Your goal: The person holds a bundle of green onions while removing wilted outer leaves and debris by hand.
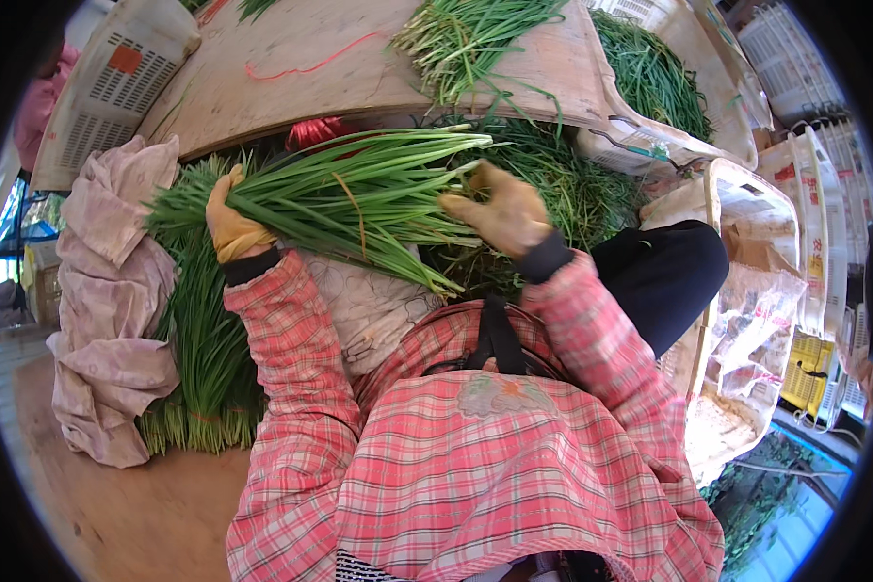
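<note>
Green bunch [306, 199], nearside of bench [213, 107] — likely light, floppy, bruises easily; best held by stems [461, 143]. Left hand [238, 221] clasps leaves [189, 204]; right hand [506, 209] at stems — can't tell if pinching.

Wooden tabletop [262, 109]: green stalks [475, 39], red string [310, 71]; white crate [131, 87] at left end, perhaps on it
</note>
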`<state>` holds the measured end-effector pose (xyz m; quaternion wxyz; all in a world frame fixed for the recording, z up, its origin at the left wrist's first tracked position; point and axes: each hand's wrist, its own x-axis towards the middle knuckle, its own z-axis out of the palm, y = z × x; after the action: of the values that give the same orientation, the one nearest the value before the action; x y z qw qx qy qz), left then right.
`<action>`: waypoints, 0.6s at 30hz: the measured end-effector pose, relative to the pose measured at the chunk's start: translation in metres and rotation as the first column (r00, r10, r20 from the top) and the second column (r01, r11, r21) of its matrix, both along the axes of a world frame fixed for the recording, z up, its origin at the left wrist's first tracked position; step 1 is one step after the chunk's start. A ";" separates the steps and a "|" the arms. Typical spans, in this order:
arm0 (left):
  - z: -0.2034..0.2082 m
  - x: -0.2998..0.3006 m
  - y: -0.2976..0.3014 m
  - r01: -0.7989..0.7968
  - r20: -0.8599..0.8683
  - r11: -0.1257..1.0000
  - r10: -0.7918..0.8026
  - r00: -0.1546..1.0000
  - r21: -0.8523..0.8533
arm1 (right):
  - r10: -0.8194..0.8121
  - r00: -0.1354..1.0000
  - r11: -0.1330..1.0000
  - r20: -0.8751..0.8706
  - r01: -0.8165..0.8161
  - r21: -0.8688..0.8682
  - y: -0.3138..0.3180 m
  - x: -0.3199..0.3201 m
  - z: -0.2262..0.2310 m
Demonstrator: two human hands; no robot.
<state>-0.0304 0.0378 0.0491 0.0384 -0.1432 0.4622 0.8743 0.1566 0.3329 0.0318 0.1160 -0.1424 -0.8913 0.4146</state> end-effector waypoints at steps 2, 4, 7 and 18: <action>0.004 0.008 -0.003 -0.047 0.007 0.999 0.047 0.999 0.003 | 0.096 0.990 0.976 0.101 -0.074 -0.205 -0.007 -0.008 0.007; -0.001 0.014 -0.019 -0.057 -0.025 0.998 0.057 0.998 -0.007 | 0.020 1.000 0.984 -0.016 -0.022 -0.174 -0.001 -0.003 -0.003; 0.002 0.027 -0.035 -0.058 -0.045 0.998 0.057 0.997 -0.027 | -0.145 0.989 0.939 -0.042 0.124 -0.321 0.025 0.021 -0.014; -0.044 0.008 -0.044 -0.061 0.045 0.998 0.060 0.997 0.030 | 0.024 1.000 1.000 -0.013 -0.024 -0.014 0.056 0.019 0.000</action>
<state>-0.0226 -0.0057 0.0051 0.0244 -0.1756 0.4428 0.8789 0.1756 0.3888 0.0321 0.1158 -0.1299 -0.8891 0.4233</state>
